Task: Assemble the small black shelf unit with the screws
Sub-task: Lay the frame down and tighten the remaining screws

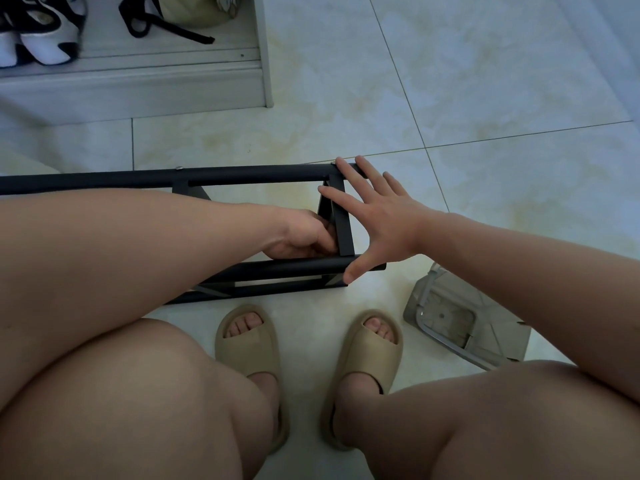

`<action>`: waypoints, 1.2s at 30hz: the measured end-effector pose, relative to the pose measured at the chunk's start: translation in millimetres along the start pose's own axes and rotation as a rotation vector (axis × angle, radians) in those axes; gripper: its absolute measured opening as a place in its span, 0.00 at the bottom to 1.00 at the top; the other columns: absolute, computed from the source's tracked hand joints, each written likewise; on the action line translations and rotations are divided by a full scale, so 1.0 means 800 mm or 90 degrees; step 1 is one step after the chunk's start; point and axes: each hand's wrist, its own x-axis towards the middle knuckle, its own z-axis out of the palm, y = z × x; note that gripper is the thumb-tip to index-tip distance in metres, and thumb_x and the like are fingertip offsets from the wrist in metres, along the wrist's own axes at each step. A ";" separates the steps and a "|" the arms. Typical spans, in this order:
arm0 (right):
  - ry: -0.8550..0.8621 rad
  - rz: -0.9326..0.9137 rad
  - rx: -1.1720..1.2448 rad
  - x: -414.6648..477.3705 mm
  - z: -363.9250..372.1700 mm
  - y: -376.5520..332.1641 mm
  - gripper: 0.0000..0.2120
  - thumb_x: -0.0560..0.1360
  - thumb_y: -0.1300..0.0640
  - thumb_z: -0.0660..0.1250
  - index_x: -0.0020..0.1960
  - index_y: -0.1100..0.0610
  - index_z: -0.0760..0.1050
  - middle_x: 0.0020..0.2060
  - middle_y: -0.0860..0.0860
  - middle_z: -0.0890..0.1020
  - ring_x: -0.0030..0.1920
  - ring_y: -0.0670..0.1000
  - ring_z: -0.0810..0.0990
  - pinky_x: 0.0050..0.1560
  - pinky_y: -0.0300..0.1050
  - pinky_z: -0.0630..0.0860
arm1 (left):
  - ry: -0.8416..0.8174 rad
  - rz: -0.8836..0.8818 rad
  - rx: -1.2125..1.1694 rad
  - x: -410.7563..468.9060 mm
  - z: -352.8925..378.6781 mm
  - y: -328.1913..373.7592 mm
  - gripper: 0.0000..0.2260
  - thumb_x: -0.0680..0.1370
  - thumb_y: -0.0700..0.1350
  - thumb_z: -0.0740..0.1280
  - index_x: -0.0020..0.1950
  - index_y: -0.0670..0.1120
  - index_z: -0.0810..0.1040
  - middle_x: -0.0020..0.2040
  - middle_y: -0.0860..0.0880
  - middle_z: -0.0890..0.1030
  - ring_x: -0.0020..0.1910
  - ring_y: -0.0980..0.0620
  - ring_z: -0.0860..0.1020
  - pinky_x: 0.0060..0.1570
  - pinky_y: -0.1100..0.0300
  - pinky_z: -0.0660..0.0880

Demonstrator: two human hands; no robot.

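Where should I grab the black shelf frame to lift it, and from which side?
Take the near round tube of the black shelf frame from above, fingers wrapping it just left of the flat cross strut. It lies horizontal and slim, with open floor showing behind it for fingers to pass. The right hand lies spread, open, over that end.

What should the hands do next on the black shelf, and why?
Probably the left hand should work the joint at the upright bracket, since its fingers curl right beside it, while the right hand, spread flat across both tubes, steadies the shelf frame.
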 end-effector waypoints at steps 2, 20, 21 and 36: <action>0.003 -0.001 0.000 0.000 0.000 0.000 0.67 0.54 0.17 0.66 0.81 0.40 0.37 0.79 0.47 0.28 0.78 0.55 0.27 0.79 0.65 0.41 | -0.001 0.016 -0.002 0.000 0.001 -0.001 0.13 0.77 0.26 0.60 0.49 0.40 0.80 0.43 0.46 0.85 0.47 0.47 0.83 0.56 0.55 0.79; 0.021 -0.003 0.008 0.000 0.000 -0.004 0.67 0.53 0.17 0.65 0.81 0.40 0.39 0.79 0.47 0.30 0.79 0.54 0.30 0.75 0.64 0.57 | 0.015 0.017 0.053 0.000 0.003 -0.004 0.09 0.77 0.30 0.64 0.55 0.36 0.79 0.57 0.34 0.82 0.60 0.35 0.80 0.67 0.40 0.73; 0.021 -0.002 0.010 0.000 0.000 -0.004 0.67 0.53 0.17 0.66 0.81 0.40 0.39 0.79 0.47 0.31 0.79 0.53 0.30 0.75 0.64 0.57 | 0.017 0.020 0.056 0.001 0.003 -0.005 0.08 0.77 0.30 0.64 0.54 0.37 0.80 0.54 0.35 0.84 0.57 0.36 0.82 0.66 0.41 0.74; 0.023 0.011 -0.001 0.001 -0.006 -0.007 0.67 0.51 0.17 0.65 0.82 0.41 0.44 0.80 0.48 0.35 0.79 0.53 0.34 0.74 0.64 0.58 | 0.036 0.016 0.062 -0.005 0.002 -0.007 0.06 0.76 0.34 0.65 0.48 0.39 0.81 0.48 0.32 0.82 0.47 0.38 0.82 0.57 0.45 0.79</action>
